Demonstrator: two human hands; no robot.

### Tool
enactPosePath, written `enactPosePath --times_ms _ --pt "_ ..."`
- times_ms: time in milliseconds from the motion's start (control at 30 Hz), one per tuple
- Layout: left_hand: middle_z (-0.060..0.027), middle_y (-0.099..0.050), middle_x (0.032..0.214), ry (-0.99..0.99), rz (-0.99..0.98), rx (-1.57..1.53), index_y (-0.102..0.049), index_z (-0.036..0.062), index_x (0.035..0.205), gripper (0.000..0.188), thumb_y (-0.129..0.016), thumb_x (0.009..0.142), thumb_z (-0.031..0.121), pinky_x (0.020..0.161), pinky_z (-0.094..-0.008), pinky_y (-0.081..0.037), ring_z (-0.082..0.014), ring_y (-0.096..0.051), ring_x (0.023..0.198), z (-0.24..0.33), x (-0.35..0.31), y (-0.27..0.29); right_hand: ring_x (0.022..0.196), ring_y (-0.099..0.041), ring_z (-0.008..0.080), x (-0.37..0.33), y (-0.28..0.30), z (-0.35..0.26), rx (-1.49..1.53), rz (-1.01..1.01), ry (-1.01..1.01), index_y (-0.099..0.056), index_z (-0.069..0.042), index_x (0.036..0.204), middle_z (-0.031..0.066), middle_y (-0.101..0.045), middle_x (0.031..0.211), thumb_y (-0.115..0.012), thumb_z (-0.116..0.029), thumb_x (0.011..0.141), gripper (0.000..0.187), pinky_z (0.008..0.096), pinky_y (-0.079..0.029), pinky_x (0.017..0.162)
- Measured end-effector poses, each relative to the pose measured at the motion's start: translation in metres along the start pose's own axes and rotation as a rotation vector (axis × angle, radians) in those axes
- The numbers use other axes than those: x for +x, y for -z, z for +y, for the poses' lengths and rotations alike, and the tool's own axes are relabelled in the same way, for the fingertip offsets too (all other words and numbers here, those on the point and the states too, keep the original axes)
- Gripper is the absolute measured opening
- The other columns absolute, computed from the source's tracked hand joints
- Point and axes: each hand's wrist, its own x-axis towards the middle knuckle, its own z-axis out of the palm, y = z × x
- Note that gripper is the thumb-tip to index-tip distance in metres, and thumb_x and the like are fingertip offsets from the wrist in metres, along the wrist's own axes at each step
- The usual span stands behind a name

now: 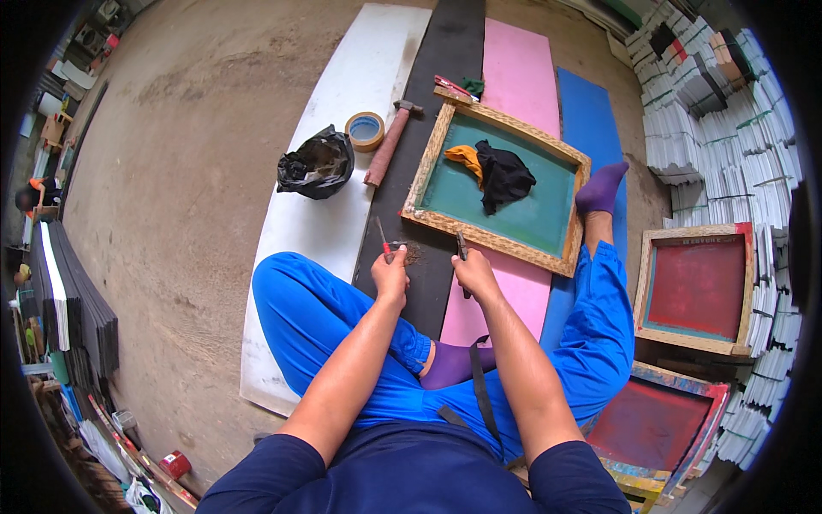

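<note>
My left hand (390,276) is closed around a slim screwdriver (386,247) with a red handle, its shaft pointing away from me. In my right hand (475,274) is a dark hand tool that looks like pliers (462,247), gripped upright. Just beyond both hands lies a screen-printing frame (482,231) of pale wood with a green mesh. A black cloth (505,176) and an orange cloth (463,156) rest on the mesh. Small brown bits (414,255) are scattered on the black board between my hands.
A hammer (390,147), a tape roll (353,128) and a black plastic bag (317,167) with contents sit left of the frame. White (300,227), black, pink (518,73) and blue boards lie beneath. Red-meshed frames (644,283) and paper stacks (728,146) stand right.
</note>
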Motion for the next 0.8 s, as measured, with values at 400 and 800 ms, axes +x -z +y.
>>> enactPosePath --times_ms 400,800 --pt "-0.0020 -0.058 0.069 -0.004 -0.025 -0.034 -0.062 0.0035 0.087 0.025 -0.069 0.092 0.027 0.035 -0.0257 -0.034 -0.0090 -0.044 0.040 0.005 -0.006 -0.007 0.067 -0.069 0.0330 0.005 -0.012 -0.008 -0.084 0.032 -0.033 -0.061 0.007 0.085 0.0206 -0.067 0.070 -0.059 -0.024 0.091 0.032 0.0446 -0.052 0.065" --pt "-0.0020 -0.057 0.069 -0.008 -0.046 -0.028 -0.061 0.0041 0.086 0.025 -0.068 0.092 0.027 0.035 -0.0255 -0.033 -0.0088 -0.044 0.040 0.003 -0.005 -0.010 0.061 -0.068 0.0341 0.032 -0.042 0.026 -0.078 0.267 0.057 -0.062 0.006 0.092 0.0224 -0.067 0.072 -0.057 -0.023 0.092 0.030 0.0456 -0.052 0.056"
